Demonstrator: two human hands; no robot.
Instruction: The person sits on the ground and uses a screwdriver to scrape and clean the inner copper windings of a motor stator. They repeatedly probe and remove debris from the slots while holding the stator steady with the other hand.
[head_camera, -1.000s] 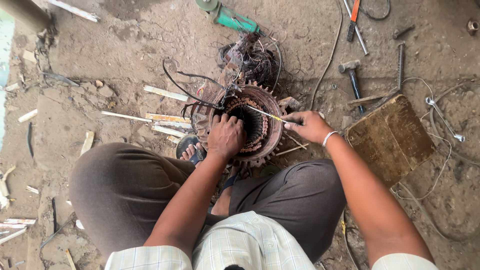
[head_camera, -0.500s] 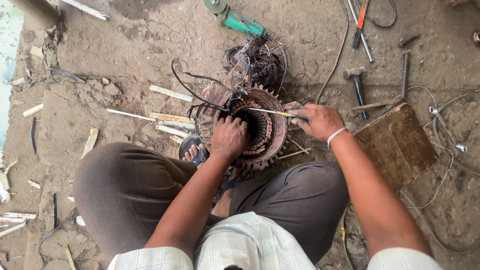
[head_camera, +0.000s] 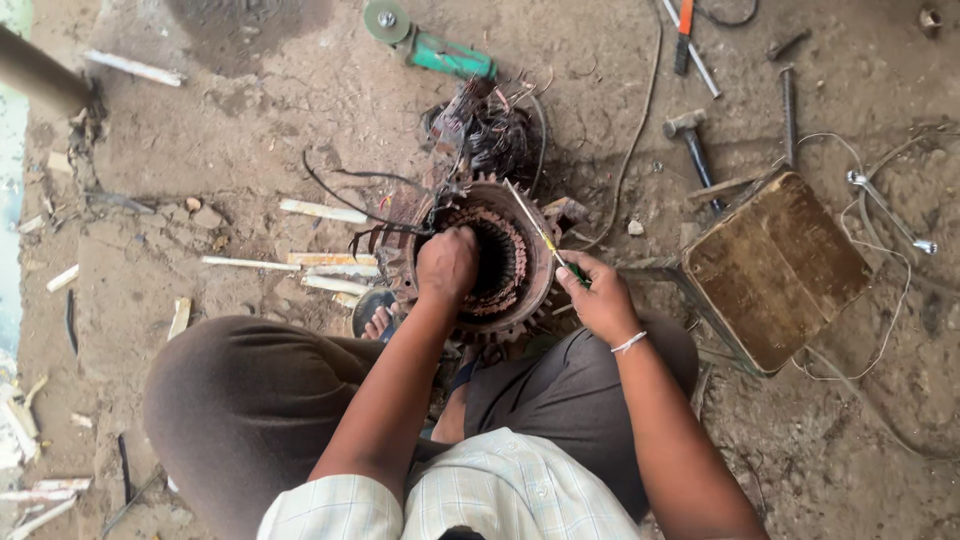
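A rusty round motor stator (head_camera: 505, 262) with copper windings stands on the dirt floor between my knees. My left hand (head_camera: 446, 263) is closed over its near-left rim, fingers reaching into the bore. To the right of the stator, my right hand (head_camera: 597, 296) grips a thin screwdriver (head_camera: 532, 222) with a green handle. Its shaft slants up and left across the stator's far rim. A tangle of pulled-out dark wire (head_camera: 492, 130) lies just behind the stator.
A brown wooden stool (head_camera: 775, 265) stands to the right. A hammer (head_camera: 690, 140), chisel rod (head_camera: 789, 110), orange-handled tool (head_camera: 683, 32) and loose cable lie beyond it. A green angle grinder (head_camera: 430, 45) is at the top. White strips (head_camera: 320, 210) litter the left.
My right hand has drawn back toward me and raised the screwdriver from lying flat across the stator to slanting over its far rim. The left hand stays on the rim.
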